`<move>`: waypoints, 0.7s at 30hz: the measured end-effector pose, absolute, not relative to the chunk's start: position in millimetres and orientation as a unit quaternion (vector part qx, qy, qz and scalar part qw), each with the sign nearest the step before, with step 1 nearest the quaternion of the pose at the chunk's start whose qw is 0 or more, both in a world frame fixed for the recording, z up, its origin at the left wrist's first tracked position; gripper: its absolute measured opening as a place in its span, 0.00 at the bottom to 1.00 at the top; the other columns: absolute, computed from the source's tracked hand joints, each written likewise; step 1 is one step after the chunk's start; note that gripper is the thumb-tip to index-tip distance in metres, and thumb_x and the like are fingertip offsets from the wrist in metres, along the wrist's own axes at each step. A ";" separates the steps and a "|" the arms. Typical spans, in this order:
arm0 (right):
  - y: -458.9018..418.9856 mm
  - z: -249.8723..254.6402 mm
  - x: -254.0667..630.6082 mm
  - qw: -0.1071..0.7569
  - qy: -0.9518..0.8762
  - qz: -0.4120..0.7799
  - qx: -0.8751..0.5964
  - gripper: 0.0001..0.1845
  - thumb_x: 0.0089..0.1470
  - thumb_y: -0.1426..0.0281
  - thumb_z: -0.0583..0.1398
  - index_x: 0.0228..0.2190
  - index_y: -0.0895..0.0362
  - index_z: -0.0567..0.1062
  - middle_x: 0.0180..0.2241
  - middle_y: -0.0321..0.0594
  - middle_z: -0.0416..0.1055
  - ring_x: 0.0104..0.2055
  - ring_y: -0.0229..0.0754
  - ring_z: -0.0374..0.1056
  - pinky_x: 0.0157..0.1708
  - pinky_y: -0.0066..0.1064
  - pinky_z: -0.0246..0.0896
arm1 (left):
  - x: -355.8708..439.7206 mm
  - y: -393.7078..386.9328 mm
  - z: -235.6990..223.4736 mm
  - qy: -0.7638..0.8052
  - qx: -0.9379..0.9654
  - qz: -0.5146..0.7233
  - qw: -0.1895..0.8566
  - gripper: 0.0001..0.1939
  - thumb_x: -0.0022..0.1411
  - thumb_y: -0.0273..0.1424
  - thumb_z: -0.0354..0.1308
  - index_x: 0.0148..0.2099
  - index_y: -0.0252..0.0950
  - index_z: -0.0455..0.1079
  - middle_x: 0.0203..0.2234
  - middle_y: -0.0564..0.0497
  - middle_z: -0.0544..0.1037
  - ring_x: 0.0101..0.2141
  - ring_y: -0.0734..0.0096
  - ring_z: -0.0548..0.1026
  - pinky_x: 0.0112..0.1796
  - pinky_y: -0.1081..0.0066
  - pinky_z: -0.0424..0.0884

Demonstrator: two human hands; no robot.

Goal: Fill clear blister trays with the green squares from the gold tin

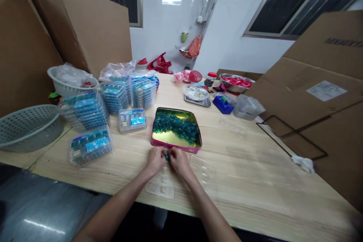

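Two hands, left hand (155,160) and right hand (178,159), pinch one small green piece (167,157) over the clear tray (160,190), just beside the tin (195,150). Fingertip handling is in hand; the next move calls for steady, light control.

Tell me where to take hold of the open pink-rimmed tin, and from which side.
Grip the tin by its left and right walls together, coming from outside: it is wide and open-topped, and the loose green pieces inside probably need it level. The clear box leaves less room leftward.
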State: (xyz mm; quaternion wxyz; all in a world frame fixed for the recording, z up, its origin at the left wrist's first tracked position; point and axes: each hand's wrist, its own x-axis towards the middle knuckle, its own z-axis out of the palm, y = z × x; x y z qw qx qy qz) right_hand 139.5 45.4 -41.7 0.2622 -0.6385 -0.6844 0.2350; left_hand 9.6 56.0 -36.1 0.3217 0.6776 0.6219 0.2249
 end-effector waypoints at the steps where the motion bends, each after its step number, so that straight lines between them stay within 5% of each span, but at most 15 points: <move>1: 44.4 -39.3 137.5 0.238 -0.697 0.207 -0.644 0.11 0.47 0.79 0.52 0.25 0.59 0.74 0.28 0.44 0.76 0.33 0.43 0.70 0.33 0.27 0.57 | 10.3 54.6 -34.4 0.621 0.688 0.212 0.308 0.12 0.49 0.18 0.52 0.31 0.33 0.75 0.25 0.47 0.78 0.30 0.66 0.73 0.34 0.71 0.63; 6: 36.0 -30.6 131.5 0.153 -0.729 0.158 -0.648 0.14 0.48 0.81 0.52 0.30 0.60 0.77 0.33 0.48 0.77 0.36 0.46 0.71 0.34 0.28 0.56 | 9.6 50.7 -27.7 0.606 0.726 0.176 0.273 0.12 0.51 0.20 0.51 0.33 0.34 0.75 0.28 0.45 0.78 0.33 0.63 0.74 0.35 0.70 0.62; 13: 55.8 -2.2 160.7 0.222 -0.730 0.145 -0.630 0.14 0.52 0.78 0.53 0.33 0.57 0.78 0.33 0.40 0.78 0.36 0.41 0.72 0.35 0.25 0.58 | 4.1 46.5 -27.6 0.588 0.741 0.187 0.264 0.10 0.56 0.24 0.51 0.32 0.35 0.74 0.27 0.48 0.78 0.32 0.67 0.73 0.34 0.72 0.60; 21: 124.9 -0.9 192.6 0.053 -0.746 0.032 -0.663 0.18 0.46 0.84 0.54 0.35 0.58 0.78 0.38 0.47 0.75 0.41 0.44 0.71 0.36 0.27 0.56 | 6.7 40.3 -28.4 0.578 0.727 0.241 0.281 0.07 0.55 0.26 0.54 0.29 0.34 0.74 0.24 0.49 0.76 0.30 0.67 0.72 0.33 0.71 0.61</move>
